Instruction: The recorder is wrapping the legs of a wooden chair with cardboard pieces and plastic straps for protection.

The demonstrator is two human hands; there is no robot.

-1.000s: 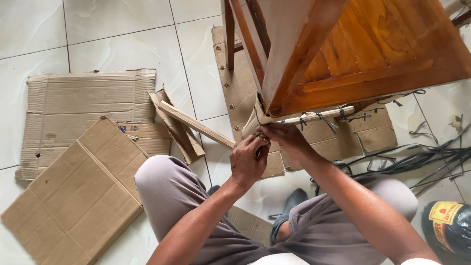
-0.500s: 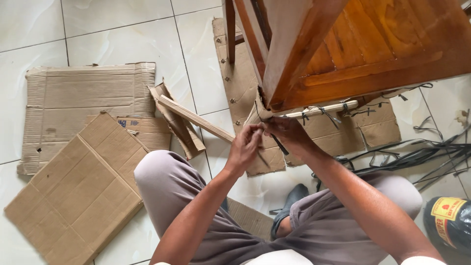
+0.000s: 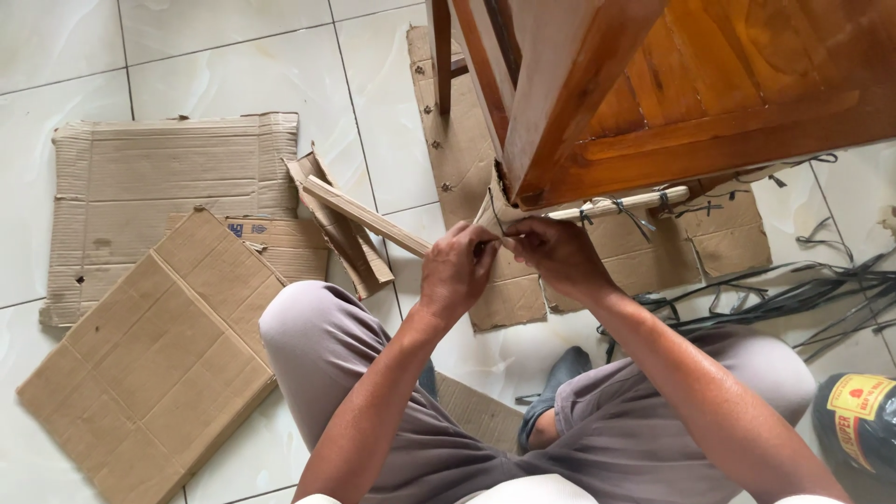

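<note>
The left hand (image 3: 455, 273) and the right hand (image 3: 553, 254) meet just below the lower corner of a wooden furniture piece (image 3: 672, 93); the fingers of both hands are drawn narrow, pinched together on a thin dark strap (image 3: 492, 217) that rises from the fingertips to the cardboard wrap (image 3: 487, 210) at that corner; whether a small tool sits inside either grip cannot be told. The strap lies at the furniture corner, between the two hands and the wood, touching the cardboard wrap. A pale wooden slat (image 3: 621, 203) runs along the underside edge of the furniture piece, to the right of the hands; dark ties cross it at several places.

The person squats over a pale tiled floor (image 3: 224, 65); the grey trousers (image 3: 322, 345) cover both knees; one dark shoe (image 3: 560, 373) shows between the legs.

Surroundings, left side: a large flat cardboard sheet (image 3: 168, 177) lies on the floor; a second cardboard panel (image 3: 149, 364) overlaps its lower part, turned at an angle; a folded cardboard strip (image 3: 345, 238) lies just beside them, with a narrow wooden batten (image 3: 369, 219) resting across it, its near end close to the left hand.

Surroundings, right side: more cardboard (image 3: 719, 238) lies flat under the furniture piece; a loose bundle of dark straps (image 3: 803, 299) spreads over the floor; a dark bag with a red and yellow label (image 3: 863, 420) sits at the lower right edge of the view.
</note>
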